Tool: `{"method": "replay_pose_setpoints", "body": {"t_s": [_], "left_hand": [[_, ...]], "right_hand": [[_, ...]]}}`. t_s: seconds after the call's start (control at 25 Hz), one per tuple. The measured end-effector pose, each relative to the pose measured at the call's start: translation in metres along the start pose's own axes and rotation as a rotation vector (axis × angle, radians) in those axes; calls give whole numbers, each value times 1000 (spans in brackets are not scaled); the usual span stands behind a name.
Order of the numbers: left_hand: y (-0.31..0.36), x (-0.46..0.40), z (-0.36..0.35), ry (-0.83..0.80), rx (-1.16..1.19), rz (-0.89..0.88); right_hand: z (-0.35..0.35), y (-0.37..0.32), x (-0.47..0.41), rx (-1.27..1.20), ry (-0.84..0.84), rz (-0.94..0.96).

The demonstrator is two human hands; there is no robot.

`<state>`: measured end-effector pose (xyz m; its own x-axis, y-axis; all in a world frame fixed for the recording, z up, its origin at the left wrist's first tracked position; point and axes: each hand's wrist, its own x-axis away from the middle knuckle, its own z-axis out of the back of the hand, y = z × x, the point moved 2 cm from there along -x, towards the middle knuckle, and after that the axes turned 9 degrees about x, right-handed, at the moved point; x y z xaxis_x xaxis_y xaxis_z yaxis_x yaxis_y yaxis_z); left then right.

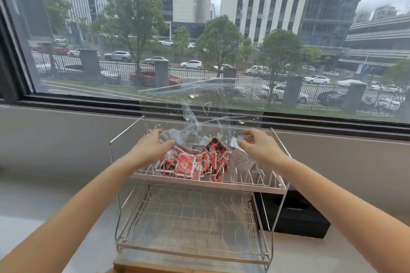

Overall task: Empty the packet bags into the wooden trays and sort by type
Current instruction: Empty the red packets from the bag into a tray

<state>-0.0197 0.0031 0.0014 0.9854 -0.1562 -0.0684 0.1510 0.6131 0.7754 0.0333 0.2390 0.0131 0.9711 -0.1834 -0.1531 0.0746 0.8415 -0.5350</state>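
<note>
Your left hand [153, 143] pinches the left edge of a clear plastic bag [199, 117]. Red packets [193, 162] lie inside it, on the upper tier of a wire rack [244, 184] on the desk. Your right hand [255, 142] pinches the bag's right edge.
</note>
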Motion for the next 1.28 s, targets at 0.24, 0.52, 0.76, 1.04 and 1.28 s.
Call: {"method": "replay_pose_setpoints", "body": {"t_s": [0.24, 0.52, 0.76, 1.04, 1.28], "left_hand": [[-46, -32, -27, -97, -106, 214], [-48, -46, -35, -46, -86, 191], [-42, -55, -33, 127, -40, 71], [-1, -22, -7, 321, 253, -227], [17, 47, -11, 308, 479, -341]], "right_hand": [[-46, 11, -36, 13, -116, -79], [-69, 12, -51, -83, -44, -47], [-62, 11, -46, -227, 87, 17], [-18, 1, -29, -396, 242, 72], [17, 3, 46, -560, 252, 124]]}}
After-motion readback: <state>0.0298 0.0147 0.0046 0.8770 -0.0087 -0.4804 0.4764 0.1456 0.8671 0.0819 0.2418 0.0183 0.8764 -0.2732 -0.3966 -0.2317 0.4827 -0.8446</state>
